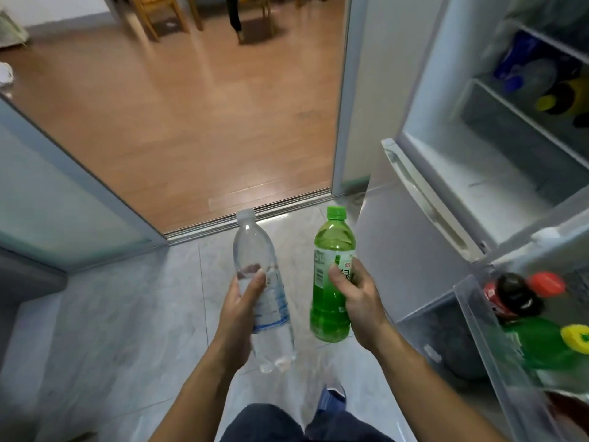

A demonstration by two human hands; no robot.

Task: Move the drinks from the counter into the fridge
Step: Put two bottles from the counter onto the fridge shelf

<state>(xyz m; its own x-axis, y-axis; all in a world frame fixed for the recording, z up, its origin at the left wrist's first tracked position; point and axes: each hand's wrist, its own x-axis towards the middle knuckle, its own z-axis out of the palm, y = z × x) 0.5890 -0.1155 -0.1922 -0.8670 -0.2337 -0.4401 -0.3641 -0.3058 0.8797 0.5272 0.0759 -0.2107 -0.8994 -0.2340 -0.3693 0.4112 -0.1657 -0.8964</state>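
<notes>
The left hand [239,314] is wrapped round the middle of a clear water bottle [263,295], thumb laid across the label, fingers curled behind it. The bottle is held nearly upright, cap tilted slightly to the left, and is partly filled. The right hand [357,301] is closed round a green bottle [331,275], thumb pressed on the white label, fingers hidden on the far side. This bottle is carried upright, green cap on top, green liquid up to the shoulder. The two bottles are held side by side, near each other but apart, above a grey tiled floor [127,314].

To the right, an open fridge [446,154] is seen. On its upper shelves, blurred bottles with blue and yellow caps are laid. Near and to the right, a clear door shelf [478,330] is stocked with a dark cola bottle [510,295], a red-capped bottle [546,283] and a green bottle with a yellow cap [573,341].

Beyond the tiles, a sliding-door track [248,218] is crossed by a wooden floor [175,106]. Wooden chair legs [153,14] are noted far off.
</notes>
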